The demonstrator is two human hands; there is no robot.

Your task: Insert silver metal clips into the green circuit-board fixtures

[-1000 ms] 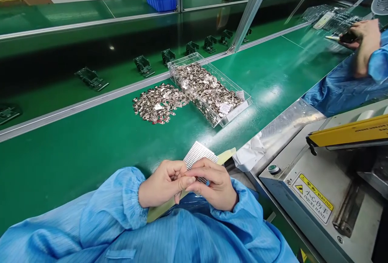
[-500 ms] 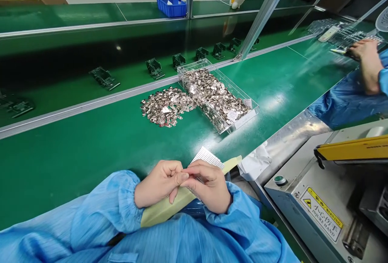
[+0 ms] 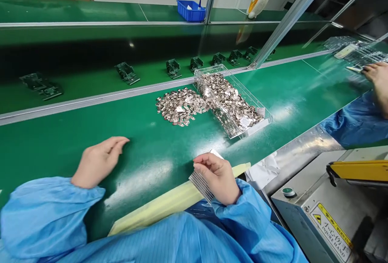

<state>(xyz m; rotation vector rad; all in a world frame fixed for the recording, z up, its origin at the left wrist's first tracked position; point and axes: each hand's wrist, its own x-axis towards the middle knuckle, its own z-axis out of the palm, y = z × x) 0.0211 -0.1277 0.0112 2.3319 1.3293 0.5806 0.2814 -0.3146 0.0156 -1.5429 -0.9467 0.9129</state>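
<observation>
left hand open, empty, on green belt; right hand pinching metal strip near its edge

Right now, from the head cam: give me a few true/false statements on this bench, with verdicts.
The right hand holds a strip of small metal pieces. True.
The left hand grips that strip too. False: it is open, empty and apart from the strip, over the green belt.
All the silver parts sit inside the clear tray. False: a loose pile lies on the belt beside it.
The machine at right bears a yellow warning label reading INJURE HAND. True.
A co-worker's hand shows at upper right. True.
</observation>
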